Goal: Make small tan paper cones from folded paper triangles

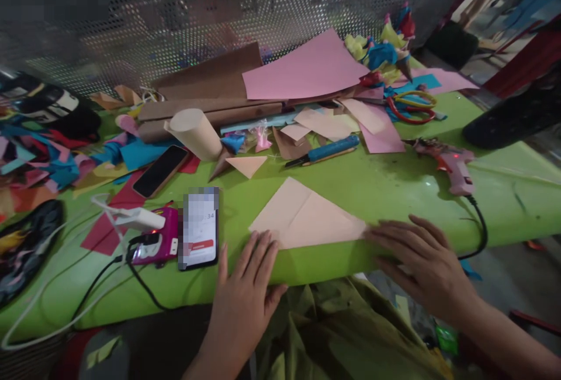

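Note:
A pale peach sheet of paper, roughly triangular with a crease across it, lies flat on the green table in front of me. My left hand rests palm down, fingers stretched out, fingertips on the sheet's lower left corner. At the opposite end, the outstretched fingers of my right hand touch the right corner. Beyond the sheet lie a small peach paper triangle and a blue-handled cutter.
A pink glue gun with a lit red light lies right, its cord over the edge. Left are a lit phone, a dark phone and a magenta power strip. Farther back are a paper tube, pink paper and scissors.

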{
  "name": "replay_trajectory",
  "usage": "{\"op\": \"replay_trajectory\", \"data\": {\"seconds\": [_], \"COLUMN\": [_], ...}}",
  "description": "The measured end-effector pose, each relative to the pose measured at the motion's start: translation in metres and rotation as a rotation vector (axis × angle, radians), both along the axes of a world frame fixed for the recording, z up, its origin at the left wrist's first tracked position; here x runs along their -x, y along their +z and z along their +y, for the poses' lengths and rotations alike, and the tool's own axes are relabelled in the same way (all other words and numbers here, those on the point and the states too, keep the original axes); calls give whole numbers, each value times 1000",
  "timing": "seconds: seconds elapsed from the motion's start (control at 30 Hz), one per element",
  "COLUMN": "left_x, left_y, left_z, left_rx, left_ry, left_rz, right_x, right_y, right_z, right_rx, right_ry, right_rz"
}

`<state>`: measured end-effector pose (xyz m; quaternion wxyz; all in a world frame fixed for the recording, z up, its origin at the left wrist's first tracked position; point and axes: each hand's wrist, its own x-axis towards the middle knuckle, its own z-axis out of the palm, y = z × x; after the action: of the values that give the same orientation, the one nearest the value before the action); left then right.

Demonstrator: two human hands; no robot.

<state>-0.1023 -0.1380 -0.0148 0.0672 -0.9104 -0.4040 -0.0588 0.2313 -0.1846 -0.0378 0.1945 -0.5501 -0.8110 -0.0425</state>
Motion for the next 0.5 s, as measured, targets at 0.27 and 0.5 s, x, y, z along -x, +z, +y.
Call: {"op": "replay_trajectory", "data": {"seconds": [0.27, 0.5], "left_x": [-25, -48], "left_y": [7, 7], "left_z": [0, -16], "left_rx": [40, 182], "left_ry": [91, -5], "left_rz": [-55, -124], "right_x": [3, 46], "right_y": [-14, -5], "right_z": [-11, -16], "right_rx": [1, -6], "right_ry": [198, 500], "right_rz": [22, 167]}}
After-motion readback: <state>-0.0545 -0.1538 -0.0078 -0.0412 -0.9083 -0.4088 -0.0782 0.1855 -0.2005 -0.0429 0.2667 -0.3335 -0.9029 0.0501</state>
